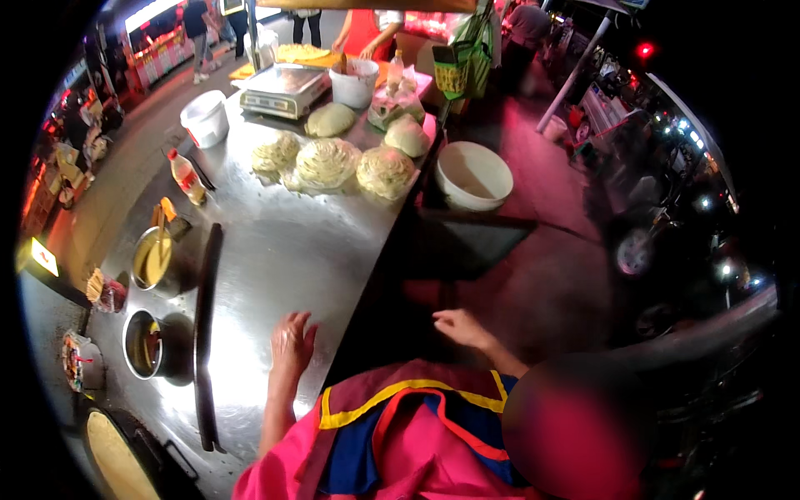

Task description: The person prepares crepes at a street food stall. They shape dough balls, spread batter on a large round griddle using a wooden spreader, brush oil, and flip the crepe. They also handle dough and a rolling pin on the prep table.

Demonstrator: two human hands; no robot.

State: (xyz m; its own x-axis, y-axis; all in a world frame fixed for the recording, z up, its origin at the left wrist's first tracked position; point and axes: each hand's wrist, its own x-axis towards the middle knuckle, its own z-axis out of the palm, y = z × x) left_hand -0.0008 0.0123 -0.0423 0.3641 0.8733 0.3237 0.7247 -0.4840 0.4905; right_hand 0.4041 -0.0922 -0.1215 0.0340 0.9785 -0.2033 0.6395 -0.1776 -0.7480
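My left hand [292,342] is over the stainless steel counter [294,250], its thumb apart from the fingers and nothing held. Whether it touches the steel I cannot tell. Beyond the counter's right edge, my right hand [464,329] hangs in the air with loosely bent fingers and no object seen in it. A long dark bar [207,325] runs along the counter left of my left hand. At the far end sit layered, coiled dough rounds wrapped in clear plastic: left [274,153], middle [328,161] and right [384,172]. Smoother dough lumps [330,120] [406,135] lie behind them.
Left of the bar stand a metal pot of yellow batter [153,259], another metal pot [144,344] and a bottle [186,177]. A griddle with a flatbread [119,456] is at lower left. Farther off are a scale [284,90], white buckets [205,119] [474,175] and a person in red [362,34].
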